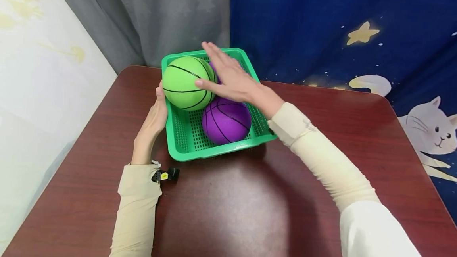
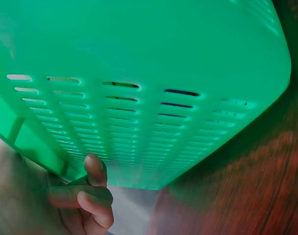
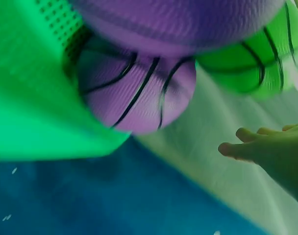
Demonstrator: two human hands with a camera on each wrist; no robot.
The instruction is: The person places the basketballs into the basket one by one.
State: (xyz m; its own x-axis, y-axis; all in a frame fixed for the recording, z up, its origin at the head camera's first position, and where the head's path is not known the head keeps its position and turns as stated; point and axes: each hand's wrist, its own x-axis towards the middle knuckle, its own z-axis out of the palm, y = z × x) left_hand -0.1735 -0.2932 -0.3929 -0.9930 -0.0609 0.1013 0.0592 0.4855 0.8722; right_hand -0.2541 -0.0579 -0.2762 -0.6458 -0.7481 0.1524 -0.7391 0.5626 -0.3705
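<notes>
A green plastic basket (image 1: 173, 140) stands on the table with a light green ball (image 1: 183, 82) at its back left. In front of that lies a purple ball (image 1: 228, 124); a second purple ball, mostly hidden, is under my right hand. All have black basketball-style lines. My left hand (image 1: 155, 116) is along the basket's left side, fingertips by the rim and the green ball; in the left wrist view its fingers bend loosely beside the slotted wall (image 2: 139, 49). Above the balls, my right hand (image 1: 230, 76) has its fingers extended and thumb spread over the green ball. Contact there is unclear.
The dark red-brown table (image 1: 221, 209) extends in front and on both sides of the basket. A grey curtain (image 1: 178, 11) and a blue one (image 1: 285, 19) hang close behind its back edge. A white patterned wall (image 1: 43, 70) borders the left side.
</notes>
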